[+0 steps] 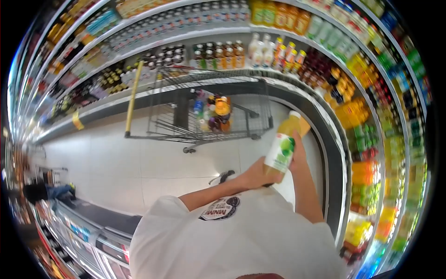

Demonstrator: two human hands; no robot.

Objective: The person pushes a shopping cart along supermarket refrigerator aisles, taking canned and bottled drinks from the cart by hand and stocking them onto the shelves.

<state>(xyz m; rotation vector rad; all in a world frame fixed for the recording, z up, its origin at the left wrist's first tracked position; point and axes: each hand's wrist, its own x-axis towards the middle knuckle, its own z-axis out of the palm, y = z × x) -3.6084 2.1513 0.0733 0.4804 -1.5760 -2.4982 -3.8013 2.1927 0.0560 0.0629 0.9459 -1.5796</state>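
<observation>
In front of my chest I hold a juice bottle (280, 148) with a white cap, yellow-green contents and a pale label showing green fruit. It stands tilted, cap pointing away from me and slightly right. My left hand (261, 174) is wrapped round its lower end. Along its right side my right hand (298, 152) grips it, the fingers partly hidden. A yellow-orange patch (304, 125) shows just beyond the right hand; what it belongs to is unclear. Ahead to the left is a wire shopping cart (162, 136) with several bottles (214, 113) inside.
Curved shelves (297, 36) packed with drink bottles run along the front and right. The cart's yellow handle (133, 100) is on its left side. Glass-topped cases (83, 232) line the lower left, where another person (46, 191) is visible. Pale floor tiles (111, 162) lie between.
</observation>
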